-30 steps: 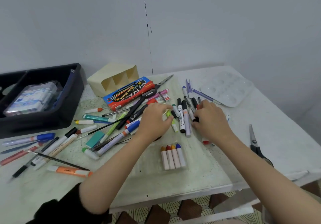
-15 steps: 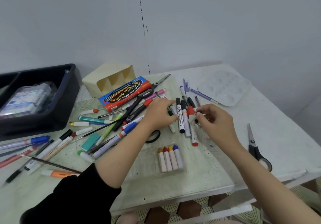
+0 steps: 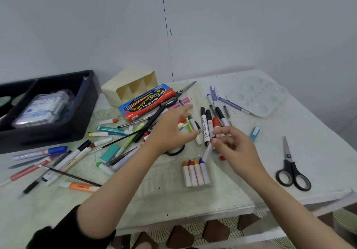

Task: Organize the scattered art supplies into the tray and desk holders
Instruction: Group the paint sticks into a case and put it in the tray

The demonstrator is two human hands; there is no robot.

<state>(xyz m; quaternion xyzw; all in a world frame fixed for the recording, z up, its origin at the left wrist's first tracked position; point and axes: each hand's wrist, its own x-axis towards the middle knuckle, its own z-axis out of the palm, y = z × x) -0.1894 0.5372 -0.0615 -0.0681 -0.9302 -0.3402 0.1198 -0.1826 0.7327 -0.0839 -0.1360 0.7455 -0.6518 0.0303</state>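
Head view: a thin white pen (image 3: 208,153) has been lifted out of the row of markers (image 3: 204,125) by the right hand (image 3: 235,148), where a second ago both hands were pressed down among them. It is pinched between curled thumb and fingertips and hangs tilted, its lower end just above the crayons (image 3: 195,173). The left hand (image 3: 172,133) has been raised off the pile; its fingers are spread and nothing is held. Sorting is judged barely begun: only one item is in hand, while markers and scissors (image 3: 291,169) are left strewn over the table (image 3: 318,133). The black tray (image 3: 87,102) at the far left and the cream holder (image 3: 114,88) behind the pile are both well apart from the pen, so a carry across the clutter is called for.
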